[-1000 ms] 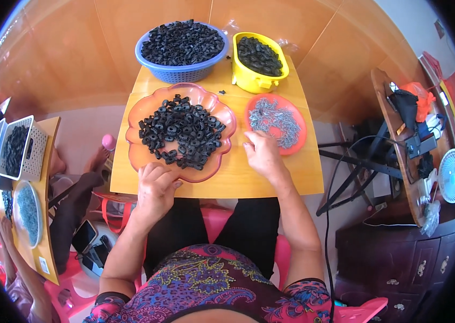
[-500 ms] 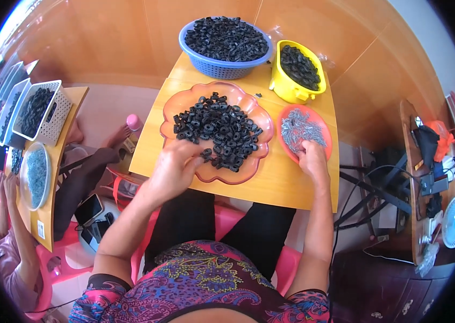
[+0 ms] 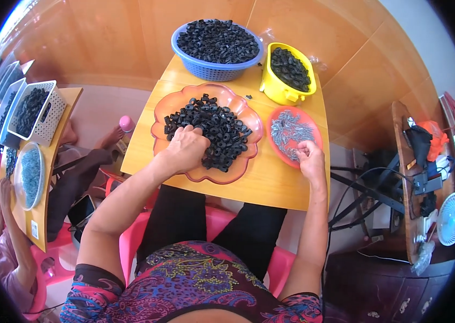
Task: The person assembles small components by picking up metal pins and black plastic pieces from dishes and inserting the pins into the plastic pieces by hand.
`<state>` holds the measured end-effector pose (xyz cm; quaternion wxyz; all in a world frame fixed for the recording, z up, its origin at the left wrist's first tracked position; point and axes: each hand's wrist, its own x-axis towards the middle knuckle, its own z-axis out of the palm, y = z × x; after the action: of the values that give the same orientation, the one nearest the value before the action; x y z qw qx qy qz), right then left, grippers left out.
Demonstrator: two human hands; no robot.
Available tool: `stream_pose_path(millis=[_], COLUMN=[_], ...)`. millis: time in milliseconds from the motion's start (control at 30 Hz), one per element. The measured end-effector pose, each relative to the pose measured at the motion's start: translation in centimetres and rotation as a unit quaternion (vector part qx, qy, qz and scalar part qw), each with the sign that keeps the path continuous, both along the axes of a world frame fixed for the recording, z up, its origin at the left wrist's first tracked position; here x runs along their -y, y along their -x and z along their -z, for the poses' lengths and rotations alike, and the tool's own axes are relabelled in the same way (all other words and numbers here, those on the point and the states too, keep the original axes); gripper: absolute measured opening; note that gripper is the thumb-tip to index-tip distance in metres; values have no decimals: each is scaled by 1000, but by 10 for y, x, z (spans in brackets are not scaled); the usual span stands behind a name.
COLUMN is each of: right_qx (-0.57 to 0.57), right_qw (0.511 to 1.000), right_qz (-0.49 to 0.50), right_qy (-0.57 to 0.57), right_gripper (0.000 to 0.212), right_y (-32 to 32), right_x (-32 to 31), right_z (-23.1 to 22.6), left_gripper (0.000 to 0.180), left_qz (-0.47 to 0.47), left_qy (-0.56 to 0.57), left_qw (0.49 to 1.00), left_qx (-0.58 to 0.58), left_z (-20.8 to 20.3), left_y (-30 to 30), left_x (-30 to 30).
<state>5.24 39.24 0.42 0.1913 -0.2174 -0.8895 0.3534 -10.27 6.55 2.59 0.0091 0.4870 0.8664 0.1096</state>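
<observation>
wooden table [image 3: 287,191] — on it, scalloped orange tray [image 3: 241,99], smaller red dish [image 3: 315,130]; left hand [image 3: 189,148], fingers curled, on the tray's black parts [image 3: 225,137]; right hand [image 3: 312,161], fingertips close together, by the dish's silvery pins [image 3: 290,129] — whether either grips, i cannot tell.

Table [image 3: 287,189]: straight before us.
Tray [image 3: 243,107]: on the table, toward its left; parts [image 3: 225,137] heaped in it, our left hand [image 3: 187,148] over their near left side.
Plate [image 3: 309,118]: right of the tray, small pieces [image 3: 287,129] in it, our right hand [image 3: 312,160] at its near right edge.
Basket [image 3: 211,70]: behind the tray, at the table's far end.
Tub [image 3: 278,92]: right of the basket, behind the plate.
Side table [image 3: 39,222]: to our left, bin [image 3: 52,126] behind dish [image 3: 18,188].
Desk [image 3: 402,129]: to our right, fan [image 3: 452,219] beside its near end.
</observation>
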Motion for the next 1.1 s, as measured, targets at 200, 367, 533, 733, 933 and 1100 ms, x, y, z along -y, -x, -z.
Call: stream_pose_path(millis=[200,367,533,733,933,1100], right_qx=[-17,0,39,43,-6,-126], right_qw=[997,999,999,975,999,974], right_qz=[-15,39,3,-69,-25,-41], right_qy=[70,17,-17,-206,-24,-186], right_gripper=[3,6,9,12,13,11], right_y=[1,4,9,14,21,21], right_x=[0,6,10,12,13,11], right_z=[-7,-13,-15,-10,-12,-3], left_gripper=[17,17,19,19,18,13], left_qz=[-11,-112,-125,-95,-97,-50], left_qy=[-217,-343,-396,-413,-462,-533], left_qw=[969,854,778,783,734,602], left_qx=[113,374,472,456,487,592], left_z=[-11,-24,-24,-24,-15,-9], left_y=[-4,-31,-49,-58,-57,-57], left_x=[13,28,41,46,49,49])
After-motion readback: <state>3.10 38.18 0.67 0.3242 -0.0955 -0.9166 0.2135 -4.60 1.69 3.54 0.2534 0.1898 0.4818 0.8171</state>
